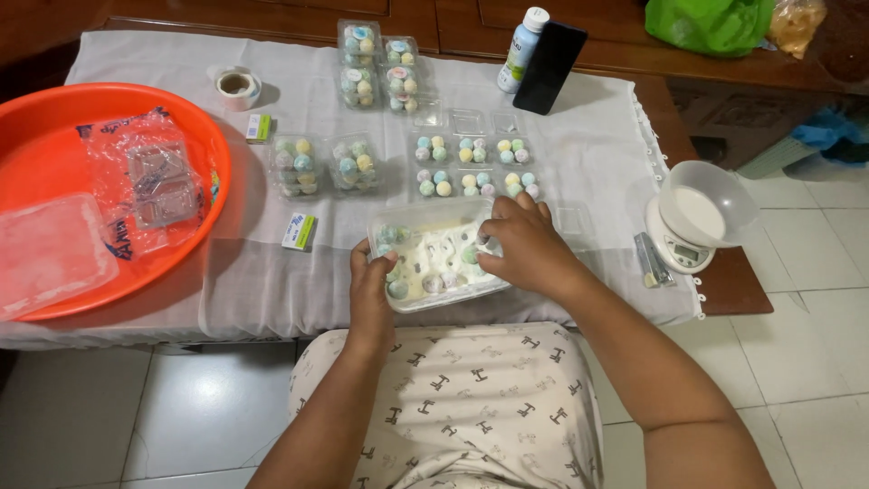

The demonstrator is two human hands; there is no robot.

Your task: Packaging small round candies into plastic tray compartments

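— Where is the right hand (528, 246)?

— Inside the clear tub (436, 256) at the counter's (163, 54) near edge, fingers curled narrow on a small pastel ball (471, 257), it seems.

— And the left hand (371, 288)?

— Clamped on the tub's near-left rim, steadying it.

— So which step?

— Picking balls out, I judge. Next calls for a gentle lift toward the open six-cell trays (471, 166) just beyond; finished packs (378, 65) sit further back, an orange basin (109, 181) at left.
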